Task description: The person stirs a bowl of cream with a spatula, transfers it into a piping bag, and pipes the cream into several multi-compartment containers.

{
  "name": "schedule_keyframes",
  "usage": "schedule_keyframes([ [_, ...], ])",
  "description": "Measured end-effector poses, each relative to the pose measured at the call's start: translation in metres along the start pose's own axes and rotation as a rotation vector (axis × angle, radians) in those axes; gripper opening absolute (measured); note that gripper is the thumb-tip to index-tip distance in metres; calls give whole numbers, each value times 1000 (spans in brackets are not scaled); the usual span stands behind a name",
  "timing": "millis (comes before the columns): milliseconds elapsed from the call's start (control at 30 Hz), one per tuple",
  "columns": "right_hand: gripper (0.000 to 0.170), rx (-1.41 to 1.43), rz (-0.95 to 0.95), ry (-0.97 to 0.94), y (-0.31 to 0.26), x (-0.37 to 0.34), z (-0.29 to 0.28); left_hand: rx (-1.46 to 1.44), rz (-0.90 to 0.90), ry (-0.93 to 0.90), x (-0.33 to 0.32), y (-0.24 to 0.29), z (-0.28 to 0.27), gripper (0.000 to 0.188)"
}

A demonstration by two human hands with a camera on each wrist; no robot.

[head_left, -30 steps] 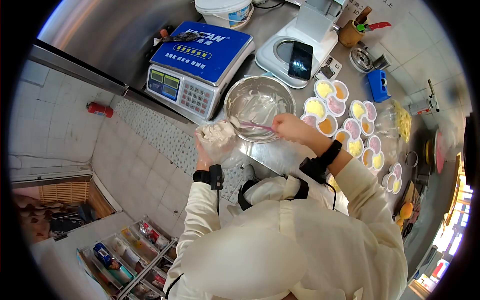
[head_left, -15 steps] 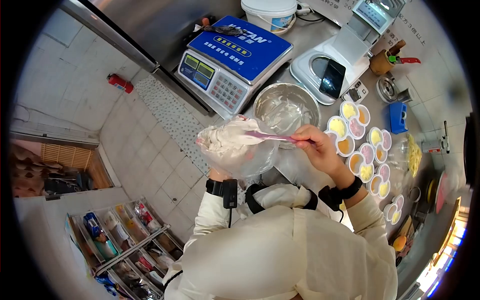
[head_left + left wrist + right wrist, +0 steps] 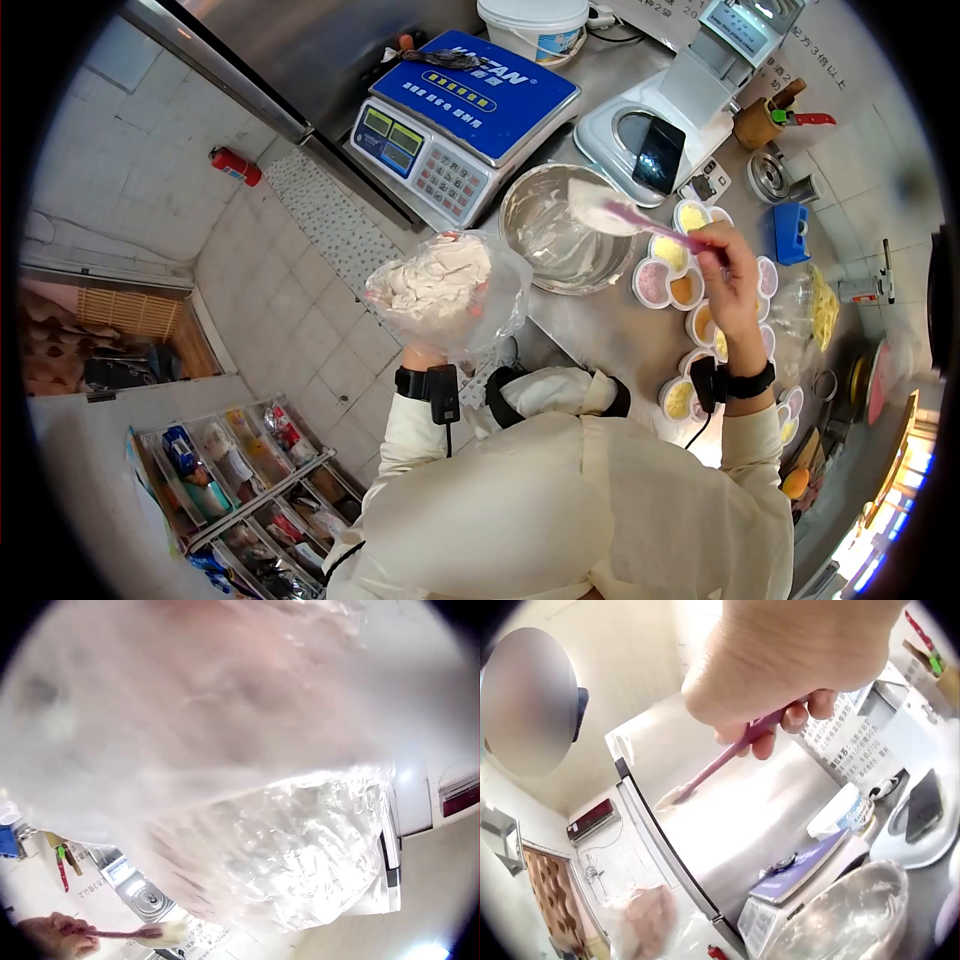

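My right hand [image 3: 732, 283] grips the pink handle of a spatula [image 3: 660, 226], its blade coated with white cream and held above the right rim of a steel bowl [image 3: 520, 235]. Cream smears line the bowl's inside. In the right wrist view my fingers [image 3: 795, 718] curl round the handle. A clear plastic bag [image 3: 512, 290] full of whitish cream [image 3: 435, 282] rests on my left hand [image 3: 425, 357], left of the bowl; the bag hides most of that hand's fingers. The bag [image 3: 300, 855] fills much of the left wrist view.
Behind the bowl stand a blue-topped scale [image 3: 485, 95], a white tub [image 3: 530, 25] and a white machine with a phone [image 3: 660, 156] on it. Several small cups [image 3: 653, 283] of yellow, pink and orange filling stand to the right. A fridge edge [image 3: 240, 85] is at the left.
The spatula has swung from the bag's cream up and right, over the bowl's rim, with my right hand. The bag moved from the bowl's edge to the left and nearer my body.
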State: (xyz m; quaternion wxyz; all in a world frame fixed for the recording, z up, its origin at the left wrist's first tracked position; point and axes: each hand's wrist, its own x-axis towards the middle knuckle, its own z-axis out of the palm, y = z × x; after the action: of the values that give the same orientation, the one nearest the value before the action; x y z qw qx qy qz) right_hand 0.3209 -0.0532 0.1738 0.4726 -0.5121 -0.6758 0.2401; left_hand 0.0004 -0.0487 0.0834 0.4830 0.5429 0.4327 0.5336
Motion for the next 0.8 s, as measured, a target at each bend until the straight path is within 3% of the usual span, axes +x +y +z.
schedule_keyframes([
  [33,15,2,5,6,-4,4,-3,-213,-68,23,0,-8,-6,61],
  [67,16,-203,-97,-21,-8,8,-6,-428,-136,44,0,-15,-11,64],
  [100,16,-419,-197,-49,-9,12,-11,-435,-141,28,-1,-25,-14,64],
  [167,11,-700,-213,-21,5,16,-7,408,100,95,-7,-39,-16,67],
  [200,9,-774,-204,-71,13,17,-3,392,104,84,-10,-37,-19,67],
  [267,8,-860,-186,-123,30,25,5,-1078,-220,-9,-16,-24,-22,51],
  [300,8,-971,-263,-207,41,33,10,-1088,-226,-13,-14,-30,-19,51],
  [333,8,-1072,-343,-298,45,40,14,-1166,-146,-172,-13,-36,-17,46],
  [367,8,-1061,-346,-308,43,45,16,-1227,-62,-322,-14,-38,-21,40],
  [500,6,-853,-386,-284,10,70,40,-1442,-92,-175,-31,-15,-12,30],
  [567,10,-295,154,-356,-9,71,51,-1582,-110,-234,-27,-1,-11,46],
  [600,22,-72,167,-389,10,62,63,-1576,-101,-225,-23,2,-12,46],
  [667,30,313,298,-392,-5,43,91,-1578,5,-469,-16,5,-10,44],
  [733,37,238,395,-439,-19,27,114,-1551,-1,-483,-12,10,-7,44],
  [800,40,185,370,-435,-38,18,123,-1520,-8,-501,-7,16,-3,44],
])
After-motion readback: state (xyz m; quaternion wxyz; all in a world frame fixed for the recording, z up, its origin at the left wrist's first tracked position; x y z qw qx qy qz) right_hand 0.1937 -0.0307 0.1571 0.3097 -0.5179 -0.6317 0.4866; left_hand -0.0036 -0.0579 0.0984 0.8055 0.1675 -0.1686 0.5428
